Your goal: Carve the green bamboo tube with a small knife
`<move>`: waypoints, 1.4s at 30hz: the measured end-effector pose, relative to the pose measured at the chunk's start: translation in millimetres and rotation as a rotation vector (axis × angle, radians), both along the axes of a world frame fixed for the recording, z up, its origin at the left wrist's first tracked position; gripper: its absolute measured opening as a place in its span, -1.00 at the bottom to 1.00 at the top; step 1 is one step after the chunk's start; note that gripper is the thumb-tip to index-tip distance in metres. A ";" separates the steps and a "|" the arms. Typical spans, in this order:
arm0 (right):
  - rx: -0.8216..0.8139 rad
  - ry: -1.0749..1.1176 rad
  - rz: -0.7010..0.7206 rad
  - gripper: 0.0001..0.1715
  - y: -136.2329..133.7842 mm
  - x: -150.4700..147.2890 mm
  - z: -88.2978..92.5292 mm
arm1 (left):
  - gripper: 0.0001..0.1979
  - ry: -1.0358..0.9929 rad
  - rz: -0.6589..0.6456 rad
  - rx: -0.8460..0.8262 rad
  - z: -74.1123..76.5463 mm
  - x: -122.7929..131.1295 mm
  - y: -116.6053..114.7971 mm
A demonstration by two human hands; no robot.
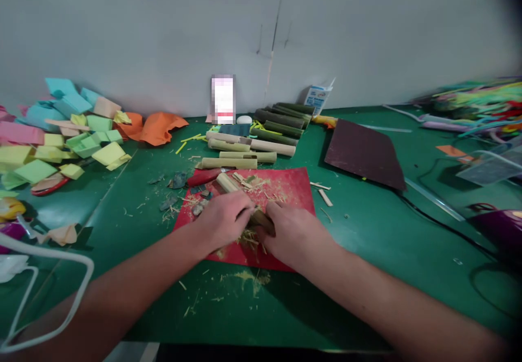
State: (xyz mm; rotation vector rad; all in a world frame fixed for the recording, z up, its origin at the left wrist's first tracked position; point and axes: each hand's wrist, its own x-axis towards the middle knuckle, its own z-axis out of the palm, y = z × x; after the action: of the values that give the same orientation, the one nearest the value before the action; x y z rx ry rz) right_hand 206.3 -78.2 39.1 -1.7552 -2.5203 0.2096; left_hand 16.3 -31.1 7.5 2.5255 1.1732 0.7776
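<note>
Over the red sheet (297,188), my left hand (222,218) is closed around a bamboo tube (263,220). A thin dark strip shows by its fingertips; I cannot tell whether it is an object or shadow. My right hand (296,234) grips the tube's near end between thumb and fingers. A pale bamboo end (227,183) sticks out beyond my left hand, apparently part of the same tube, though my hand hides the middle. Shavings (248,238) lie beneath and around my hands. A red-handled tool (207,177) rests at the sheet's far left edge.
Several cut bamboo pieces (230,163) lie in rows behind the sheet, near a lit phone (223,98). Folded paper pieces (73,139) are heaped on the left. To the right are a dark brown sheet (362,153) and a black cable (444,223). A white cable (87,280) loops at lower left.
</note>
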 end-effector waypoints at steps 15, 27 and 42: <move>0.013 0.006 -0.010 -0.82 0.5 -0.5 0.4 | -0.83 -0.044 0.239 0.123 -1.3 -19.6 19.5; -0.040 0.000 -0.018 -0.79 0.6 1.3 4.3 | -0.84 -0.024 0.226 0.142 -4.9 -25.3 20.6; -0.104 0.171 -0.060 -0.83 -8.0 17.5 1.0 | -0.87 -0.049 0.209 0.129 -5.9 -25.7 25.6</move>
State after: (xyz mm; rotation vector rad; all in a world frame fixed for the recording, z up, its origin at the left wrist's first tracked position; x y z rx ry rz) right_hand 223.8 -86.2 40.1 -1.7619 -2.3736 0.4733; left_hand -9.4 -5.5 1.6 2.4955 1.4301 0.9889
